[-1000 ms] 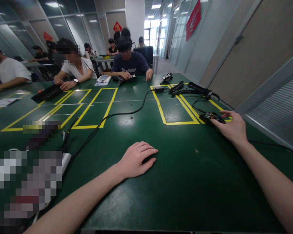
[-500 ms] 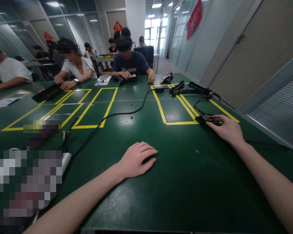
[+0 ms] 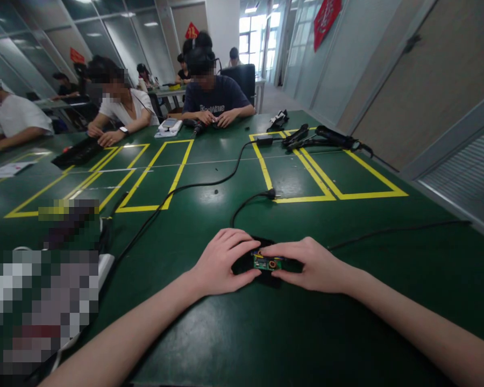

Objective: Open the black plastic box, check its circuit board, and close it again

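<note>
A green circuit board (image 3: 261, 264) with a copper coil and a yellow wire lies in a black casing (image 3: 268, 279) on the table in front of me. My right hand (image 3: 312, 263) grips its right side between thumb and fingers. From the left, my left hand (image 3: 226, 262) holds the other side, thumb near the front edge and fingers at the back. My fingers cover part of the casing. Behind my hands a black cord (image 3: 242, 204) curves up to a plug (image 3: 271, 194). A second black cable (image 3: 403, 232) runs off to the right.
Yellow tape outlines (image 3: 306, 199) mark the green table (image 3: 210, 338). Black tool-like parts (image 3: 331, 138) and an adapter (image 3: 265, 140) on a long cable lie farther back. Co-workers sit across the table; one in a dark shirt (image 3: 221, 99) handles small parts. Blurred-out items sit at left.
My right hand has brought the circuit board with its casing and cord from the right over to my left hand. My left hand has stayed in place and now touches it.
</note>
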`<control>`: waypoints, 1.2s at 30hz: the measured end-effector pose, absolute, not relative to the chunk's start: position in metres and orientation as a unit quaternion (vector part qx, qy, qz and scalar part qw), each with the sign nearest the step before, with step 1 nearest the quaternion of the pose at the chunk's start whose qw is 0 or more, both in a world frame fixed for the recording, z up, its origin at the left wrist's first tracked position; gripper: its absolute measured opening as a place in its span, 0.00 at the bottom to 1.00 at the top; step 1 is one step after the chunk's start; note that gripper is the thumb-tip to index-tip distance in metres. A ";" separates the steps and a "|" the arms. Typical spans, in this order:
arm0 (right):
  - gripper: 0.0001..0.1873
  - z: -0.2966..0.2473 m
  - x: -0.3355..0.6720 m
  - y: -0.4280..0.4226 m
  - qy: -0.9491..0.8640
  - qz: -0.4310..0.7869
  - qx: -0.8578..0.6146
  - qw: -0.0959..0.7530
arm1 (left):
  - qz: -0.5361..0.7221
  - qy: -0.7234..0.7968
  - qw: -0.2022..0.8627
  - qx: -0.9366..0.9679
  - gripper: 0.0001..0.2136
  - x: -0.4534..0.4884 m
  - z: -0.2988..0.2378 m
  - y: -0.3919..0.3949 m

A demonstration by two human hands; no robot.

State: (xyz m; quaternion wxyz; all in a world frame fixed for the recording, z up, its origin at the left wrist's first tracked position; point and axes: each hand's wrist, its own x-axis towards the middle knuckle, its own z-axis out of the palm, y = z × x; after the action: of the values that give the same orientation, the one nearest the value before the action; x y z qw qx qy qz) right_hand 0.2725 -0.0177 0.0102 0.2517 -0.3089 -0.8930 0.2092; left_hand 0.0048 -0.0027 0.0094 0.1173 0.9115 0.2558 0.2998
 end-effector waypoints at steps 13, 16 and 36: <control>0.22 0.012 0.273 -0.019 -0.903 0.154 -0.283 0.285 | 0.239 0.269 0.154 0.920 0.28 0.005 0.007 -0.003; 0.21 0.010 0.273 -0.018 -0.906 0.144 -0.284 0.279 | 0.232 0.262 0.157 0.923 0.33 0.005 0.007 -0.002; 0.27 0.010 0.265 -0.018 -0.900 0.165 -0.316 0.252 | 0.277 0.268 0.171 0.907 0.08 0.008 0.010 -0.003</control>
State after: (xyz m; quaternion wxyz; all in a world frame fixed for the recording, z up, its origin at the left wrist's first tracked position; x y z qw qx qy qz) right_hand 0.2654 -0.0180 0.0096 0.2523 -0.3160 -0.8996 0.1652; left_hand 0.0081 -0.0029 0.0101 0.1707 0.9067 0.2677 0.2775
